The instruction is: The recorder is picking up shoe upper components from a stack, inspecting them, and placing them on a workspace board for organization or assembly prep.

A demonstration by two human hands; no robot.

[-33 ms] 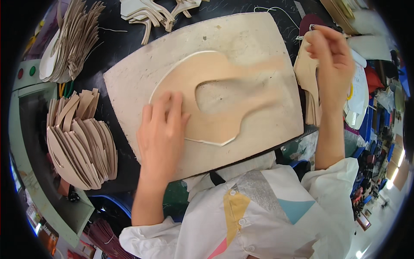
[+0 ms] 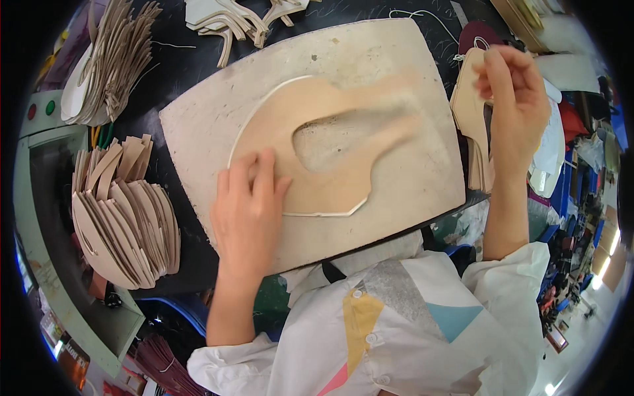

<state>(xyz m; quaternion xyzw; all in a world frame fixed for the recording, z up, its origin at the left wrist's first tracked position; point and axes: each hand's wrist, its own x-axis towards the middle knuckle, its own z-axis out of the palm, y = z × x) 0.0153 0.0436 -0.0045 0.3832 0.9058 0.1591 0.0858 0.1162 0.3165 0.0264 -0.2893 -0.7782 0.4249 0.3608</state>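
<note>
A tan U-shaped shoe-upper piece with a pale edge lies on a cream board. Its two long arms point right and are blurred. My left hand rests on the rounded left part of the piece, fingers laid on its surface and slightly apart. Raised above the right side is my right hand, its fingers curled in toward the thumb. Whatever it may pinch is too small or blurred to make out. Just left of that hand stands a stack of similar tan pieces, partly hidden by it.
Bundles of tan cut pieces stand left of the board, with another bundle farther back. More pale pieces lie at the far edge. A maroon piece and white string are at the far right.
The tan piece has turned slightly on the board under my left hand, its arms shifting. My right hand has moved a little right and down.
</note>
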